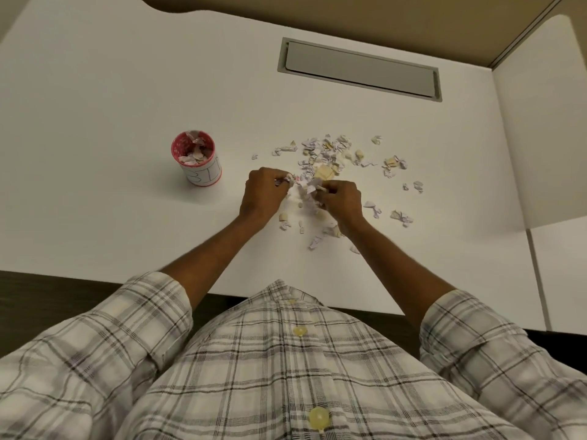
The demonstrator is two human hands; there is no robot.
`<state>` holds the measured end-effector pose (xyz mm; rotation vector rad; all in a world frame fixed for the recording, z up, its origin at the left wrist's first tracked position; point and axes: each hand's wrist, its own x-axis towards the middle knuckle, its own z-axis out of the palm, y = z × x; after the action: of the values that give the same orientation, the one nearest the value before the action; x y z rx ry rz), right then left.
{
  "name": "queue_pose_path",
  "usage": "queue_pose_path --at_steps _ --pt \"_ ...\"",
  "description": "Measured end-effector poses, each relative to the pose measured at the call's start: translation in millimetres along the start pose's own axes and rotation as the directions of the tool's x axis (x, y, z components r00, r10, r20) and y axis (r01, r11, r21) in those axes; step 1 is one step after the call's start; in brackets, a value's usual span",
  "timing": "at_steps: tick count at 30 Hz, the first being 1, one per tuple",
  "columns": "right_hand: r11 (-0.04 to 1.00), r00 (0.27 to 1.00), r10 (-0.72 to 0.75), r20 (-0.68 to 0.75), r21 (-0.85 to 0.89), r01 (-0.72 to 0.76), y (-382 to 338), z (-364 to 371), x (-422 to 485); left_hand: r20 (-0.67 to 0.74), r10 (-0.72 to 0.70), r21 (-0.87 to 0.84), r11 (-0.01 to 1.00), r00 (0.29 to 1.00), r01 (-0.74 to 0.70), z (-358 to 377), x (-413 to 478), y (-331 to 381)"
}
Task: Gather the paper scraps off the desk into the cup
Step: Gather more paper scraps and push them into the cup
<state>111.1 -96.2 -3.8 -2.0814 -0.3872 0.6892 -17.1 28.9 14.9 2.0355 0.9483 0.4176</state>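
**Hands gathering paper scraps on a white desk**

Desk [127, 100], white and broad, filled most of the view from the head camera, with a grey rectangular cable hatch [359, 68] set flush into its far side and a white partition [540, 122] standing along its right edge. Nearest the camera, a plaid shirt [286, 376] with pale yellow buttons covered the lower part of the view, its sleeves rolled back to leave both forearms bare. Paper scraps [330, 154], white, lilac-tinted and cream, lay scattered over the middle of the desk, thickest just beyond the hands and thinning toward the right and the near side. Cup [198, 161], white-walled with a red rim and red base, stood upright to the left of the scatter, well apart from it, and already held a heap of scraps reaching almost to its rim. Left hand [262, 195] was curled, its fingertips pinched on a small crumpled scrap at the near edge of the pile. Right hand [341, 200], just beside it, was likewise curled with fingertips closed on several scraps. Both hands sat low over the desk; whether they touched its surface could not be told.
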Motion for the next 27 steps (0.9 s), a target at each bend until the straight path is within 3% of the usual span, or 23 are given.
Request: queue_pose_path --at_steps 4,10,16,20,27 --pt "0.966 0.992 0.092 0.088 0.232 -0.111 -28 11 0 -0.049 -0.013 -0.099 0.995 0.999 0.008 -26 5 4" --pt "0.960 0.979 -0.016 0.202 0.278 -0.041 -75 36 0 -0.160 -0.001 -0.209 0.977 0.987 -0.033 -85 12 1" --pt "0.972 0.948 -0.157 0.276 0.212 0.099 -134 84 1 -0.305 -0.023 -0.020 1.000 0.952 0.018 -144 24 -27" --pt "0.984 0.935 -0.155 0.318 0.139 0.116 -159 117 3 -0.271 -0.021 0.110 0.993 0.962 0.053 -158 26 -39" --pt "0.989 0.920 -0.099 0.378 -0.063 0.132 -186 147 5 -0.199 -0.097 0.169 0.977 0.975 0.132 -169 34 -51"
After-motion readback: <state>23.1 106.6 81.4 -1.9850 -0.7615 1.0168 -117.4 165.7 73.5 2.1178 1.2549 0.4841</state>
